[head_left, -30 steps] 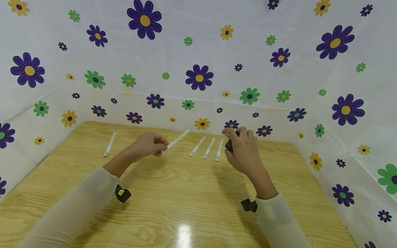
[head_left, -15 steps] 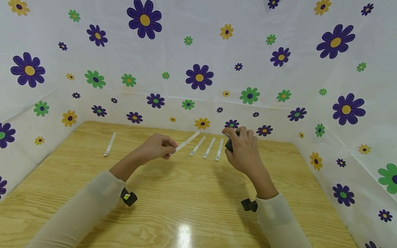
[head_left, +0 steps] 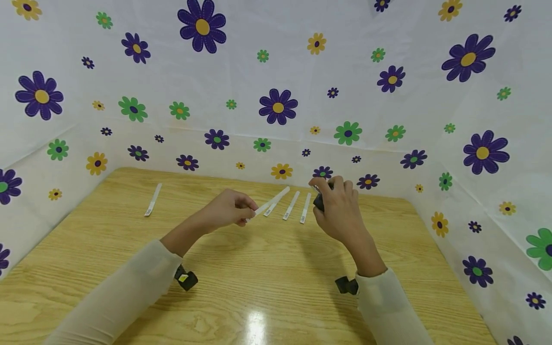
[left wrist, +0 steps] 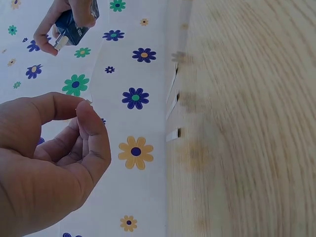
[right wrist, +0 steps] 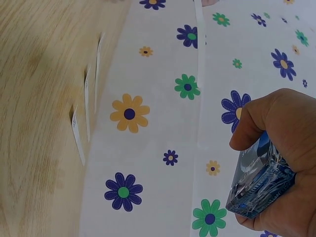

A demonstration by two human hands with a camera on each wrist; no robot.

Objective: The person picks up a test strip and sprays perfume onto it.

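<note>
My left hand (head_left: 226,210) pinches a long white paper strip (head_left: 276,196) between thumb and fingertips, its far end pointing up and right. The strip hangs above the table (head_left: 258,268); in the head view it crosses over a lying strip (head_left: 268,211). My right hand (head_left: 342,213) grips a dark blue, box-shaped perfume bottle (right wrist: 261,177), its index fingertip at the silvery top. The bottle (left wrist: 76,27) is tilted, its top towards the left. Beside the bottle lie two more paper strips (head_left: 291,206) with small printed labels at the near ends.
One more labelled paper strip (head_left: 153,200) lies alone at the back left of the table. White cloth walls (head_left: 241,96) with printed flowers enclose the table at the back and both sides. A dark camera piece is at each wrist.
My left hand has moved to the right with its paper strip, which now overlaps the leftmost strip of the lying row in the head view. My right hand and the perfume bottle stay in place.
</note>
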